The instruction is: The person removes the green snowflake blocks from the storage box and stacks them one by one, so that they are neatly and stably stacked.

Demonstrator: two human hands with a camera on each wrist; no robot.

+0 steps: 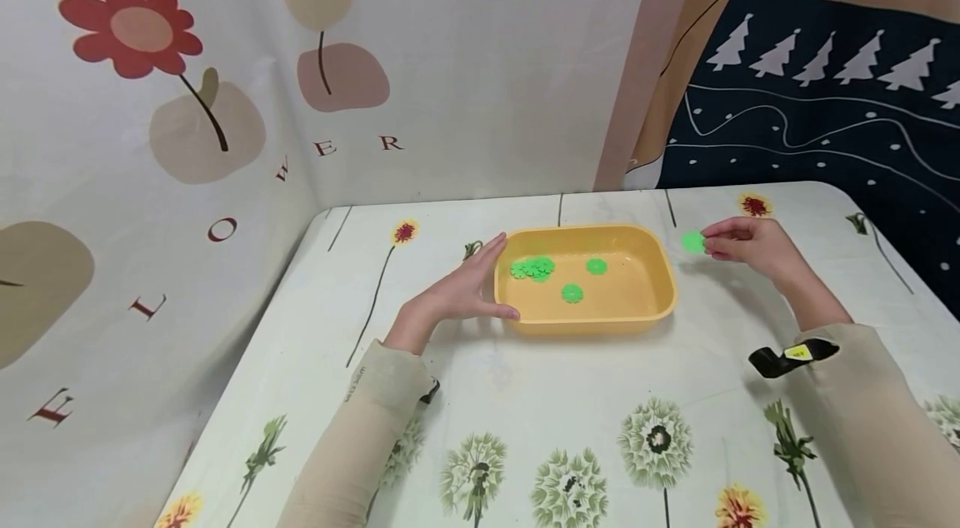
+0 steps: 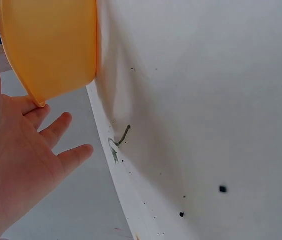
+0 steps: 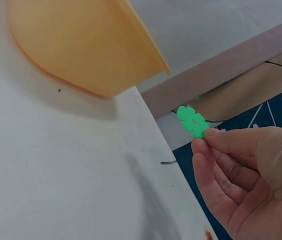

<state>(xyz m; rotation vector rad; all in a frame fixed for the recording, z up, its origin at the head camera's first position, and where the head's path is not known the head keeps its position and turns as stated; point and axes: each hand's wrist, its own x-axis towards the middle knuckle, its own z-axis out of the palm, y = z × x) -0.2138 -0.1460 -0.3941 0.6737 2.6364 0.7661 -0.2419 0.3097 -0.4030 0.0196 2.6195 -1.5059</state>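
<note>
Hands reach over the table (image 1: 570, 395), one at each end of a yellow tub (image 1: 585, 326) in the middle of the frame. At the left, the left hand (image 1: 459, 288) is spread wide, its fingers mostly straight, touching the tub's end. At the right, the right hand (image 1: 757, 246) pinches a green piece (image 1: 693, 241) between thumb and finger, just past the tub's right end and not over it. Inside the tub lie a green heap (image 1: 534, 268) at its left, plus one loose bit (image 1: 596, 266) and another loose bit (image 1: 572, 293) nearer the middle.

To do this part well, I think a light pinch on the edge is best, so the thin piece doesn't bend or pop away. The spread hand should press gently, or the tub might slide. Keeping knuckles clear of the rim would help too.

From the head view I can see into the tub, but the piece looks like a small green dot. The right wrist view shows its bumpy edge and what seems a tiny hole, yet only the tub's outside. The left wrist view shows two fingers (image 2: 76, 157) poking out free by the tub's corner, which I can't make out from the head view
</note>
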